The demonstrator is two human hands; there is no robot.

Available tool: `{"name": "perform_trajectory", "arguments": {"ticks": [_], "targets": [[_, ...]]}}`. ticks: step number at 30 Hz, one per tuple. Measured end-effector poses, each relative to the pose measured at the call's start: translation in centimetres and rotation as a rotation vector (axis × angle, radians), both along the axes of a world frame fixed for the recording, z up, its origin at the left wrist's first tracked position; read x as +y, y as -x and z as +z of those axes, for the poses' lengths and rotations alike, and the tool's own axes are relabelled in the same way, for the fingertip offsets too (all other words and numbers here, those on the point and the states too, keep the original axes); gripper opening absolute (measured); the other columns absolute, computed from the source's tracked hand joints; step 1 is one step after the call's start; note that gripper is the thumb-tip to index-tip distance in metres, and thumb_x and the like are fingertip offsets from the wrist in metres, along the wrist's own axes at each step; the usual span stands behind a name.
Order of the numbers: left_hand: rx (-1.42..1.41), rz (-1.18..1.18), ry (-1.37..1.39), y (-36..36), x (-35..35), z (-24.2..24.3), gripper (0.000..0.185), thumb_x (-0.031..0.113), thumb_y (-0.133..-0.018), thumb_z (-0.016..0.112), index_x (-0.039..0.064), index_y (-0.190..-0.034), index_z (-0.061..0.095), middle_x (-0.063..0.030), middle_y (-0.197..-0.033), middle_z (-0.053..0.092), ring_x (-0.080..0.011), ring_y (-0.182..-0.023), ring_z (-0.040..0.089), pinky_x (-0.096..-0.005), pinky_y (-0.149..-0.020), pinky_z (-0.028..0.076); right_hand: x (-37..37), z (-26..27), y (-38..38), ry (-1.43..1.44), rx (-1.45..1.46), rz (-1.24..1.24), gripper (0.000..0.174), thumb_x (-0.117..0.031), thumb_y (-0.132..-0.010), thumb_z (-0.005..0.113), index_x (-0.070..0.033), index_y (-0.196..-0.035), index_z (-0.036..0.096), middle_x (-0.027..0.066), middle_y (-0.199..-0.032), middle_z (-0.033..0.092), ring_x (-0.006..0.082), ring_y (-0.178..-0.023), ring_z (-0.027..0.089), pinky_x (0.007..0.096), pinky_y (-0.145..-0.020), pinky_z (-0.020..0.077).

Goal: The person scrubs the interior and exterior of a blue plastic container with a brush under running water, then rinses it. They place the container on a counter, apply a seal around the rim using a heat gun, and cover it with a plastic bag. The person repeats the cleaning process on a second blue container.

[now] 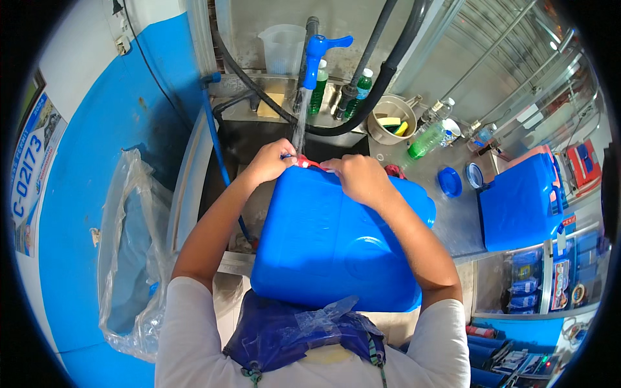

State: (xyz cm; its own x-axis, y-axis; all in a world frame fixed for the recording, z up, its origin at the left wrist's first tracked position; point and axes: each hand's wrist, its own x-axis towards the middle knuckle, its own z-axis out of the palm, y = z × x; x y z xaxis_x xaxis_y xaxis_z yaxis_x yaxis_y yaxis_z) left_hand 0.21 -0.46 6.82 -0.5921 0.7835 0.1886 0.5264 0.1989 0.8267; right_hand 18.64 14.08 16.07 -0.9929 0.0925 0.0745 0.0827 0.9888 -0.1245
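Note:
A big blue plastic jerrycan (335,237) lies on its side across the front edge of a steel sink (208,194), against the person's apron. At its upper left corner is a small red fitting (303,161), and water runs from a faucet with a blue lever handle (318,48) down to it. My left hand (272,161) pinches a small blue part beside this fitting. My right hand (361,178) has its fingers on a thin red piece (318,166) that extends from the fitting. Part of the right fingers' grip is hidden.
Behind the sink stand green bottles (318,89) and a sponge (270,105). A black hose (335,130) loops over the basin. On the right counter are a beige pot (392,119), several bottles, a blue lid (449,182) and another blue jerrycan (519,199). A plastic bag (131,257) hangs left.

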Motion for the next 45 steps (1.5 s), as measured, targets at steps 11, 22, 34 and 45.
{"name": "perform_trajectory", "arguments": {"ticks": [11, 22, 34, 45], "targets": [[0.263, 0.188, -0.071, -1.0, 0.6, -0.3, 0.003, 0.005, -0.076, 0.066, 0.006, -0.079, 0.065, -0.0138, -0.082, 0.065, -0.0355, -0.08, 0.064, -0.0451, -0.07, 0.049, -2.0, -0.4, 1.4, -0.231, 0.001, 0.035, 0.032, -0.01, -0.084, 0.056, -0.016, -0.112, 0.07, 0.0157, -0.08, 0.064, 0.0328, -0.071, 0.067, 0.0405, -0.066, 0.0557], [0.18, 0.266, -0.164, -1.8, 0.8, -0.8, 0.007, -0.002, -0.081, 0.064, 0.002, -0.085, 0.066, -0.0164, -0.085, 0.067, -0.0316, -0.082, 0.067, -0.0382, -0.071, 0.051, -1.4, -3.3, -0.5, 0.211, 0.173, -0.207, 0.023, -0.01, -0.084, 0.058, -0.004, -0.106, 0.064, 0.0234, -0.079, 0.065, 0.0391, -0.072, 0.067, 0.0474, -0.066, 0.0546], [-0.029, 0.311, -0.145, -2.4, 0.0, -0.3, 0.009, 0.005, -0.086, 0.064, 0.001, -0.094, 0.064, -0.0154, -0.086, 0.069, -0.0284, -0.081, 0.069, -0.0363, -0.074, 0.051, 0.6, -6.1, 9.6, 0.458, 0.057, -0.081, 0.029, -0.025, -0.072, 0.078, -0.01, -0.096, 0.073, 0.0181, -0.089, 0.064, 0.0367, -0.085, 0.064, 0.0455, -0.077, 0.05], [-0.011, 0.452, -0.01, 1.0, -0.2, -5.6, 0.005, 0.006, -0.08, 0.062, 0.004, -0.085, 0.061, -0.0195, -0.078, 0.065, -0.0372, -0.08, 0.066, -0.0453, -0.071, 0.05, 2.4, -5.6, 7.8, 0.346, -0.021, 0.093, 0.024, -0.025, -0.078, 0.073, -0.006, -0.091, 0.07, 0.0167, -0.091, 0.067, 0.0363, -0.086, 0.064, 0.0445, -0.076, 0.0496]]}}
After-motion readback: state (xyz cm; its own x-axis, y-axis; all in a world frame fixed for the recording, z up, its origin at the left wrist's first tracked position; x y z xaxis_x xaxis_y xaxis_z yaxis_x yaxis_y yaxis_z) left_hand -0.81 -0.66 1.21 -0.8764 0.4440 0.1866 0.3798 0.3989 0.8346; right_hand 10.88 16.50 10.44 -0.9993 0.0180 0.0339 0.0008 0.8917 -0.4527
